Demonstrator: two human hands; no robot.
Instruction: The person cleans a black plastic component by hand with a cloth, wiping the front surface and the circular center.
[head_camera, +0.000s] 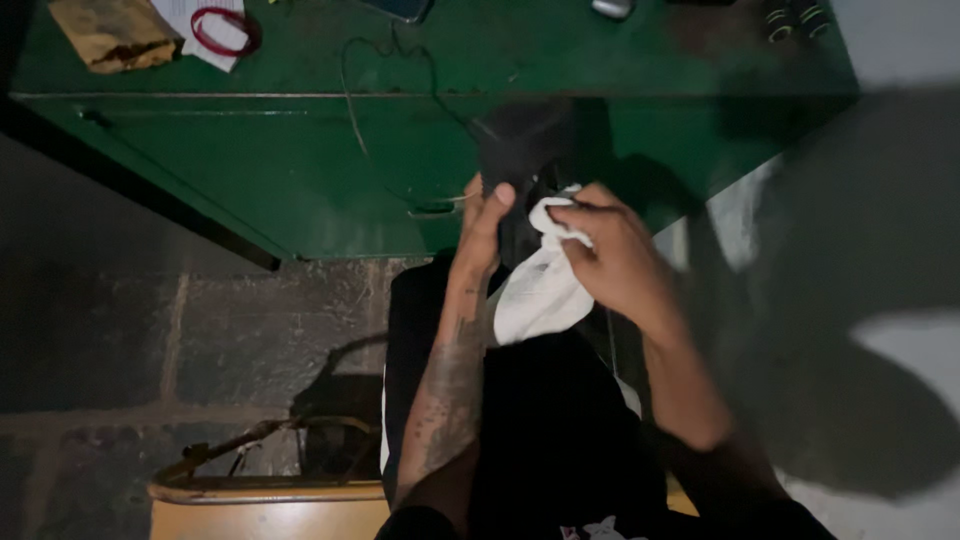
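Two hands: left hand (487, 215) grips one dark object (520, 160) (indistinct); right hand (612, 250) pinches one white cloth (540, 290), below the green bench's (300, 170) front edge.

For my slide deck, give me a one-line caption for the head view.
Left hand steadies a dark object while right hand presses a white cloth on it, beside a green metal cabinet.

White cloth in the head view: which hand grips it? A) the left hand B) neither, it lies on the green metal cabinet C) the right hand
C: the right hand pinches the bunched white cloth against a dark object that the left hand steadies.
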